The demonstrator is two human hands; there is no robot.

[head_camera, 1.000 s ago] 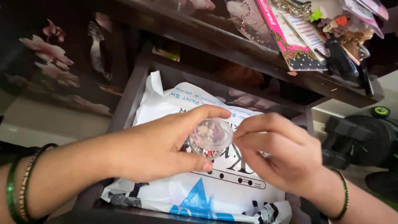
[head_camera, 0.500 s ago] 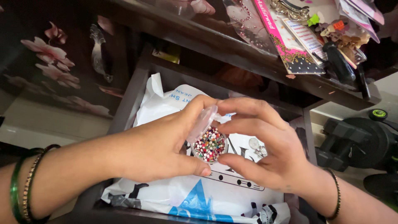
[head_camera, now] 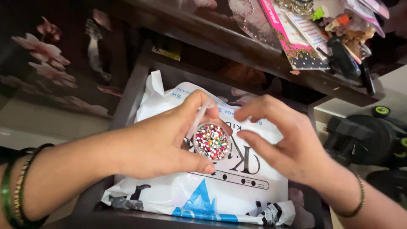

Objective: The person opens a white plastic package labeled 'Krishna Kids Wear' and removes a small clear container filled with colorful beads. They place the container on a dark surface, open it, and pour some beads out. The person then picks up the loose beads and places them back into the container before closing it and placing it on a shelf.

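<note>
Clear, glossy plastic for the small round tub (head_camera: 211, 142) pinched in the left hand (head_camera: 157, 144), its thin see-through lid (head_camera: 199, 116) tipped up under the forefinger; inside, shiny multicoloured beads (head_camera: 213, 142). Beneath the grip, a white plastic bag (head_camera: 229, 186), smooth, slightly crinkled, faintly glossy. Around that, dark wood drawer (head_camera: 129, 97), satin finish. Above the right hand (head_camera: 282, 142), a dark wooden shelf (head_camera: 237, 46) with glossy cellophane packets (head_camera: 254, 21).

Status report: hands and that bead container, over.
Left hand grips small round container, lid flipped open, coloured beads showing. Right hand open beside it, not touching. White plastic bag underneath.
</note>
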